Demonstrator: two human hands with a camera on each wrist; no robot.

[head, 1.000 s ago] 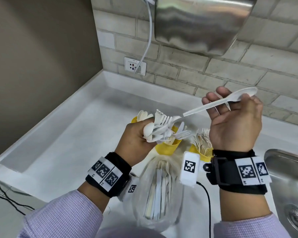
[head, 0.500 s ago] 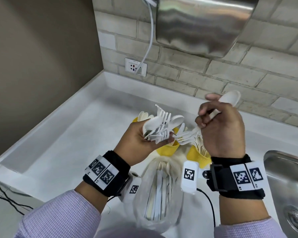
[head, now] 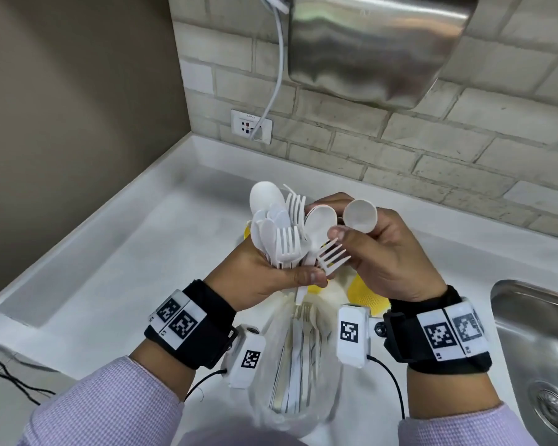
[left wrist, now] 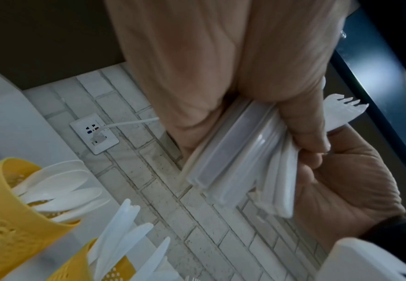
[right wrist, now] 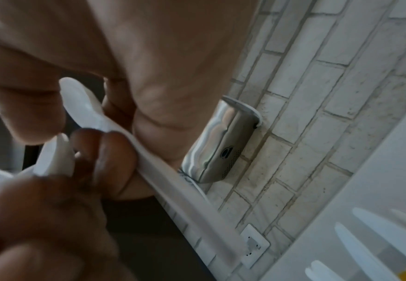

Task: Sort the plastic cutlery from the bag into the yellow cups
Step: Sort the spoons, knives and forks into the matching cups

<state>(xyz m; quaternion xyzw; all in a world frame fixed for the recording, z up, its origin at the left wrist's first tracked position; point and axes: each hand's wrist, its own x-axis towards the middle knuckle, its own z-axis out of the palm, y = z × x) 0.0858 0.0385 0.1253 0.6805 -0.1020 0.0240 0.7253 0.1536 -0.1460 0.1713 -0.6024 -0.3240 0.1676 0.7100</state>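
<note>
Nearest, clear bag (head: 298, 375) on the counter's near edge between both wrists, still holding white cutlery, its bottom cut off by the frame. Above it left hand (head: 264, 278) has fingers curled round a bundle of forks and spoons (head: 279, 235), heads up; left wrist view shows the gripped handles (left wrist: 252, 157) fanned under the thumb. Right hand (head: 387, 259) just beside it, fingers curled on a spoon (head: 360, 216), thumb near a fork (head: 332, 255); whether it holds that fork too, cannot tell. Right wrist view is blurred, showing only a handle (right wrist: 173, 180) pinched. Yellow cups (head: 366, 294) are mostly hidden behind the hands in head view; left wrist view shows one with spoons (left wrist: 9, 209), one with knives (left wrist: 96, 266). Open white counter (head: 136, 252) left, sink (head: 535, 342) right, tiled wall (head: 400, 149), outlet (head: 251, 126) and steel dryer (head: 371, 43) far.
</note>
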